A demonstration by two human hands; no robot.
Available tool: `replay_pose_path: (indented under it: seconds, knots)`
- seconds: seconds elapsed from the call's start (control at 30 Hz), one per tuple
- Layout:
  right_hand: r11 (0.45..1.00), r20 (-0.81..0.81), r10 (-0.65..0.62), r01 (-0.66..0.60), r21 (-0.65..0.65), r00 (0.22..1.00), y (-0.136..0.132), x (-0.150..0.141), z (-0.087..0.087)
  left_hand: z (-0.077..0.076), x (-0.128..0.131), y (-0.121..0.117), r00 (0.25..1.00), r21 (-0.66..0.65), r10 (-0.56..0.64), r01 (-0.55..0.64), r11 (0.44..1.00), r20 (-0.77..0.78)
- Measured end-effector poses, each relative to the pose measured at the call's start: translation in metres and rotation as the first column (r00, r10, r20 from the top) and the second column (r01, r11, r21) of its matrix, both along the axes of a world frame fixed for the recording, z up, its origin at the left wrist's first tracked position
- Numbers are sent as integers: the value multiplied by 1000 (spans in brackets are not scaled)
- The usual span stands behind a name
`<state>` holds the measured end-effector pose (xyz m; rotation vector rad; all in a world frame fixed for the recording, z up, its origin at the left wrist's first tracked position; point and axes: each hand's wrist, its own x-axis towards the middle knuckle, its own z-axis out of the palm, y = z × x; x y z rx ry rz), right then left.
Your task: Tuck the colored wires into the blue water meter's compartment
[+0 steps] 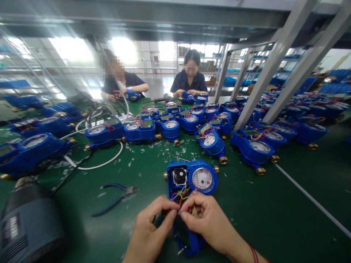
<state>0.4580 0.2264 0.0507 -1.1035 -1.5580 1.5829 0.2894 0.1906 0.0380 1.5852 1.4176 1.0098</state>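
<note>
A blue water meter [203,179] with a white round dial and brass ends lies in front of me. Its square housing stands open beside the dial, with a black part inside and thin coloured wires [182,195] coming out. Below it lies a blue frame-like piece [193,243], partly under my hands. My left hand [155,228] pinches the wires between thumb and forefinger. Fingertip to fingertip with it, my right hand [207,219] pinches the same wires. The exact spot they grip is too small to make out.
Blue-handled cutters [117,197] lie open on the green table [131,226] at left, near a heat gun [30,223]. Rows of blue meters [211,142] stand beyond, among white cables and scraps. Grey metal posts [274,62] rise at right. Two co-workers [189,80] sit opposite, handling meters.
</note>
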Motion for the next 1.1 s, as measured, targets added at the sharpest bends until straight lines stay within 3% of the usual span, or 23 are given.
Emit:
replay_pose_path:
  seconds: [0.13,0.27,0.37,0.57,0.73,0.9,1.1]
  knots:
    - [992,85,-28,17,123,996,-5,-4,5,0,1,-2,995,159,100,-94,983,-29]
    - [975,176,-75,34,221,982,-8,-7,11,3,3,-3,988,373,60,-1,928,-145]
    - [966,207,-97,43,254,973,-8,-7,11,5,2,-4,976,429,59,38,902,-210]
    - [955,208,-117,53,290,971,-9,-9,8,3,0,-3,967,446,51,68,892,-251]
    - [955,245,-126,51,291,961,-8,-10,8,4,2,-2,971,402,80,18,915,-226]
    - [948,265,-132,44,314,955,-8,-7,6,3,0,-3,968,319,188,-127,939,-168]
    - [969,250,-115,53,241,962,-7,-5,2,-5,-5,-2,900,286,387,-324,902,-202]
